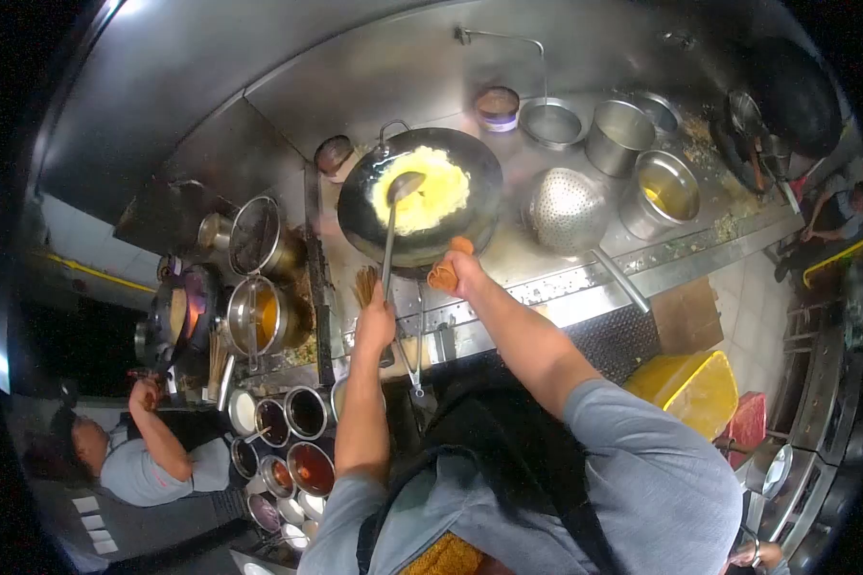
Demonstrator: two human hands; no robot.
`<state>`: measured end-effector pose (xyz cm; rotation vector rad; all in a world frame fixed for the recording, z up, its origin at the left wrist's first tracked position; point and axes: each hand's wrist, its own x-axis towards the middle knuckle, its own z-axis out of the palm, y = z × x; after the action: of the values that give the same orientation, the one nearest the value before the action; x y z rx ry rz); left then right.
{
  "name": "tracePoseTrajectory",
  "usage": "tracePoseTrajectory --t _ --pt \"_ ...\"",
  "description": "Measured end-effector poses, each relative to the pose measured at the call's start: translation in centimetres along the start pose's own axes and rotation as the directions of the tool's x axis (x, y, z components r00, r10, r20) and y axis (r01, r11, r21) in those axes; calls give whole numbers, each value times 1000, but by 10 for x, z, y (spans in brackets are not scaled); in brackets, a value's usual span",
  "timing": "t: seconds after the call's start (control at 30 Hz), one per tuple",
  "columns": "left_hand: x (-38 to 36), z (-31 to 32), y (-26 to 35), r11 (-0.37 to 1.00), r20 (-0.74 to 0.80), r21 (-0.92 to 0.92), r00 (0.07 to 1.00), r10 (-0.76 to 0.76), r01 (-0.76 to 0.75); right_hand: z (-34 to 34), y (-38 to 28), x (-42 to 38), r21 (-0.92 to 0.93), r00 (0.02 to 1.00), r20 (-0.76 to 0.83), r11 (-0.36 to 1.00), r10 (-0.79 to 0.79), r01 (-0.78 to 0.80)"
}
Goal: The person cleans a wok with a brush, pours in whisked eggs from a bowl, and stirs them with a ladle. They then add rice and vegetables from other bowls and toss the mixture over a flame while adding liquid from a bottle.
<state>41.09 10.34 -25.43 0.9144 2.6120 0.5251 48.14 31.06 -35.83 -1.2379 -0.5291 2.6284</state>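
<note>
One ladle (389, 235) is grasped by the left hand (376, 324), its long axis running near to far, bowl end over yellow food (441, 192) in one wok (481, 177). One orange cloth (443, 277) is clenched by the right hand (465, 272) at the near rim. Rightward, one strainer (568, 213) is seen.

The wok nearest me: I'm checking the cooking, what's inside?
The wok holds what looks like egg, with a ladle in it. Whatever lies under the ladle's bowl is hidden.

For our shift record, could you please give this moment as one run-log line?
left hand: holds ladle | right hand: grips orange cloth at wok | ladle bowl: in yellow food
</note>
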Motion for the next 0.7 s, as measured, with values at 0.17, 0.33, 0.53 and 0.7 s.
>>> tracePoseTrajectory --t 0.17,0.33,0.53,0.7 --pt "-60 -42 -12 997 62 -76 998 23 -18 -19 -4 10 49 991 65 992 -118 115" --pt "-118 -123 -15 997 198 -44 978 64 -56 -15 -15 -46 54 982 108 987 -154 149" --pt "-98 -76 13 988 196 88 975 107 -126 -2 -15 -74 43 983 58 984 -173 170" --pt "-106 -33 35 997 15 71 1000 21 -22 -79 29 -128 -81 959 214 975 -185 206"
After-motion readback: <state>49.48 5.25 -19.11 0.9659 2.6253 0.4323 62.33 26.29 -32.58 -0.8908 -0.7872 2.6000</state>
